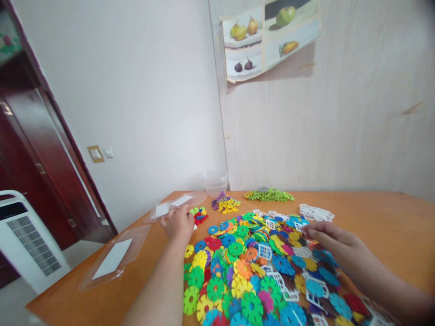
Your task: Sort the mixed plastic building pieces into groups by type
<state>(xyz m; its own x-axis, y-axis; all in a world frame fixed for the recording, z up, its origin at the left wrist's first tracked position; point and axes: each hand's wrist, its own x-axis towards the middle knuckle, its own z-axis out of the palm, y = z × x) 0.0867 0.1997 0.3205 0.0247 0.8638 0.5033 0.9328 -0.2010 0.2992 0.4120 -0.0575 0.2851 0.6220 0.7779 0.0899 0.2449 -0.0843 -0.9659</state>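
Left hand (178, 222), grip hidden, at the small cluster (199, 215); right hand (328, 242) flat and unclenched on the disc pile (244, 271), where the left forearm (159, 290), sliding, could push pieces off the table (390, 217).

Left hand (178, 222) at small red pile (200, 218); right hand (335, 246) on disc heap (251, 267).

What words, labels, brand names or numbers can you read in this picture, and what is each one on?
No text can be read here.
Paper fruit poster on the wall: only pictures, no words visible.
White labels on the two clear plastic lids: look blank.
White slatted appliance at left: no legible marking.
Coloured plastic interlocking discs: no print seen.
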